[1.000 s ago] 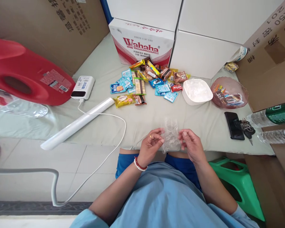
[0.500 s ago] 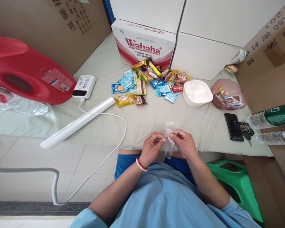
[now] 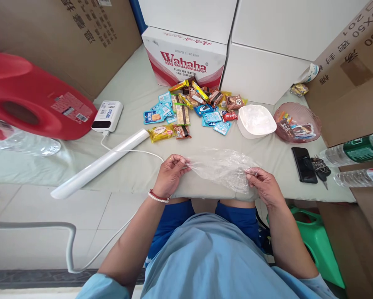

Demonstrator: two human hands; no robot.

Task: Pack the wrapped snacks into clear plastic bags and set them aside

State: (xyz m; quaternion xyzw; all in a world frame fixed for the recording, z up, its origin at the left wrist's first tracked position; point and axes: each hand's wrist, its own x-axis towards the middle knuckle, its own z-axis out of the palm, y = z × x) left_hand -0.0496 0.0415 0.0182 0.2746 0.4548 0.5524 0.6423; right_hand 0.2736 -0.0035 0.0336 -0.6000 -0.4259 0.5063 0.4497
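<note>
A clear, crinkled sheet of thin plastic film (image 3: 220,168) is stretched between my two hands, just above the front of the covered surface; whether it is a bag or a cover I cannot tell. My left hand (image 3: 173,172) pinches its left end between thumb and fingers. At the right end, my right hand (image 3: 264,182) grips the film in the same way. Beyond it stands a white plastic tub (image 3: 256,122) with something whitish and clear inside. Loose wrapped snacks (image 3: 182,114) are heaped to the tub's left.
A pink glass bowl (image 3: 317,122) holds some packets. Near it lie a black phone (image 3: 303,165), keys (image 3: 320,168) and bottles (image 3: 365,149). To the left are a white roll (image 3: 99,164), a corded white device (image 3: 107,116) and a red jug (image 3: 43,99). A Wahaba-style drinking-water box (image 3: 186,58) stands behind.
My hands have moved apart, left hand leftward and right hand rightward. The film, bunched up between them before, is now spread out wide.
</note>
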